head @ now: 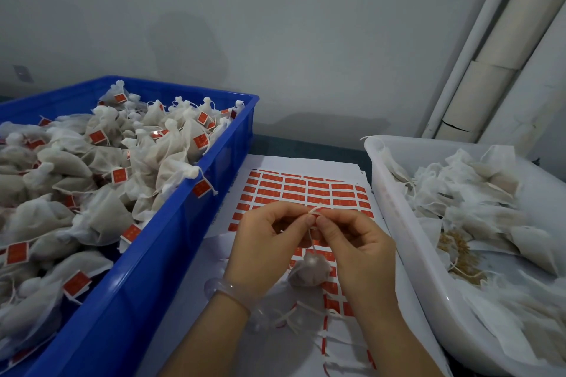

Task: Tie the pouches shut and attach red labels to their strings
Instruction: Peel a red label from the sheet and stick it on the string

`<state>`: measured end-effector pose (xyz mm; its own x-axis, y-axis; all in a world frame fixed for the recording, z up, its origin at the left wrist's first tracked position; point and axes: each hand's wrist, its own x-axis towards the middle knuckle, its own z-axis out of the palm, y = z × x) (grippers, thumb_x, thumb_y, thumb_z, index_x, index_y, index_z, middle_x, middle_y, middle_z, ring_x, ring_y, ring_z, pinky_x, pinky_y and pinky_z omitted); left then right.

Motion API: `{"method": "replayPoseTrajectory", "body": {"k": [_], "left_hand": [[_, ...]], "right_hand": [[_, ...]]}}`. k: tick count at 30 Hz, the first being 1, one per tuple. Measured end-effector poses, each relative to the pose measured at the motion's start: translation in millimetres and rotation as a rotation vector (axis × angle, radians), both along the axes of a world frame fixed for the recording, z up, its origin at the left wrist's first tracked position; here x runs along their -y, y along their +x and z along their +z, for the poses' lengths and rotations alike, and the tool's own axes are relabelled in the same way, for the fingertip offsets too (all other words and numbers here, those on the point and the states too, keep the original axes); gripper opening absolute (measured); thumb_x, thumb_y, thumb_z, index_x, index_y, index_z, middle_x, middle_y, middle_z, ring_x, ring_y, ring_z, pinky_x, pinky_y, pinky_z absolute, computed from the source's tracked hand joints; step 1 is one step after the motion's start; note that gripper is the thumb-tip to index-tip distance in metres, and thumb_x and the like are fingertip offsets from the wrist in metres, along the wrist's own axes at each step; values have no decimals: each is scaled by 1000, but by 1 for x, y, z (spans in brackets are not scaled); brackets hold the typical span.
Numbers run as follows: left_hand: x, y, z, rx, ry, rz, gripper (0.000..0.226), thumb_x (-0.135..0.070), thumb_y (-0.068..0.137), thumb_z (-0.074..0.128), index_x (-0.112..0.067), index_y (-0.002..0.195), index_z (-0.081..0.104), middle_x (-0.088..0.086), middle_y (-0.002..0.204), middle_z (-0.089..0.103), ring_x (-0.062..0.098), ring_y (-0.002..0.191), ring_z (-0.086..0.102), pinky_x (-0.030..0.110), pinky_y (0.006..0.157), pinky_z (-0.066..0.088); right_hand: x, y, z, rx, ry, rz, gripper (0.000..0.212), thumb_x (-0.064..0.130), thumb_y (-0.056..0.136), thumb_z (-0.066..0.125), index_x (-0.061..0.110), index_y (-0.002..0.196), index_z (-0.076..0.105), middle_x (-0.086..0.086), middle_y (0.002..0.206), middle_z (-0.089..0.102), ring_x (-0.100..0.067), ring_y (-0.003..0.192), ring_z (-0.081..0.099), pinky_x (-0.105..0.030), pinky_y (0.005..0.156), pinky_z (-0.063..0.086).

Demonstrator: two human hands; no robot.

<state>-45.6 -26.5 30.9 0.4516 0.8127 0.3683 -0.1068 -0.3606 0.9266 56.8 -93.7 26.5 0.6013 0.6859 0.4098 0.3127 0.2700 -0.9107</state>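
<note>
Grey wall (275, 24) fills the back, and a pale wrapped pipe (496, 55) slants up at the right. On the desk (306, 145), a blue crate (171, 242) at the left is heaped with tied pouches (101, 162) bearing red tags. A white tub (398, 223) at the right holds untied pouches (477, 193). Between them lies a label sheet (306, 190) with rows of red labels. Over it, the left hand (263, 242) and right hand (358, 242) are curled and meet fingertip to fingertip, each pinching the thin white string (315, 210) near its top end. The small pouch (309, 269) sits at the string's lower end between the wrists; whether it touches the paper I cannot tell. A clear bangle (232, 291) rings the left wrist.
</note>
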Motion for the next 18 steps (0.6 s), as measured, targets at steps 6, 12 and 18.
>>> {"method": "replayPoseTrajectory", "body": {"k": [6,12,18], "left_hand": [[-1,0,-2,6,-9,0,15,-38,67,60,-35,81,63,-27,74,68,1,76,68,10,61,51],[-4,0,-4,-17,7,4,12,-22,80,64,-33,79,62,-27,72,67,-1,74,67,9,60,50],[-4,-1,-5,-34,41,16,13,-20,83,63,-32,79,62,-26,72,67,0,74,67,11,62,51]], "right_hand": [[-2,0,-4,-9,7,7,12,37,69,60,31,79,64,31,78,66,6,83,63,-2,61,45],[-5,0,-9,14,0,3,7,31,76,62,29,81,65,20,82,69,-6,78,67,-12,69,53],[-6,-1,-10,56,-13,-21,13,37,73,58,30,82,63,18,79,68,-1,82,65,-9,71,51]]}}
